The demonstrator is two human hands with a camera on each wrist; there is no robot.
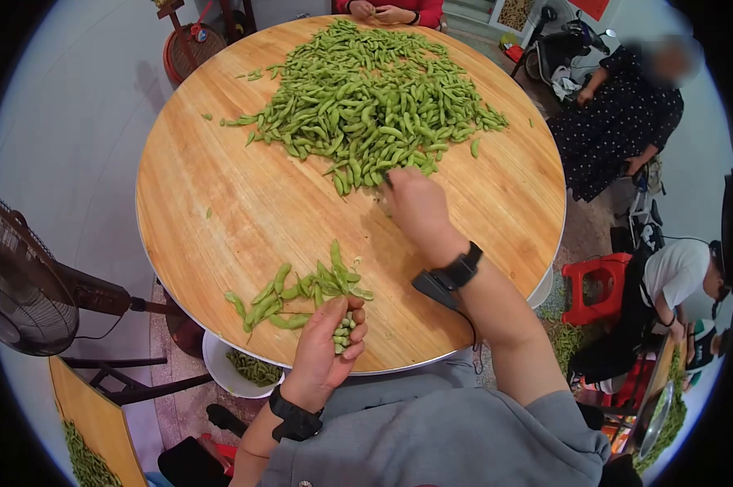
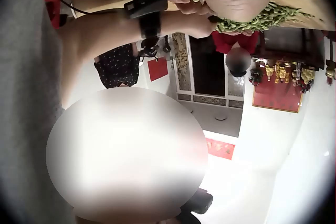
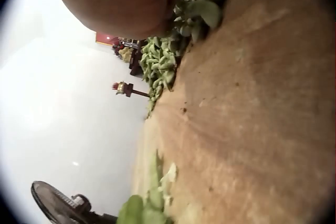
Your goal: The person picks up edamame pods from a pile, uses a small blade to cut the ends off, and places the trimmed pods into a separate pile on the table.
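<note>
My left hand (image 1: 327, 345), near the table's front edge, curls its fingers round several shelled green beans (image 1: 343, 333). Just beyond it lies a small group of green soybean pods (image 1: 265, 304). My right hand (image 1: 419, 213) reaches to the near edge of a large heap of soybean pods (image 1: 366, 105). Something small and black (image 1: 388, 178) shows at its fingers, which are blurred and partly hidden; I cannot tell whether they pinch a pod. In the right wrist view, the heaped pods (image 3: 160, 61) lie right beside that hand.
The round wooden table (image 1: 212, 178) has a few stray pods. A white bucket (image 1: 216, 369) with pods stands below its left front edge. A fan (image 1: 25, 276) is at left, a red stool (image 1: 594, 288) at right. Another person's hands (image 1: 382, 12) are at the far edge.
</note>
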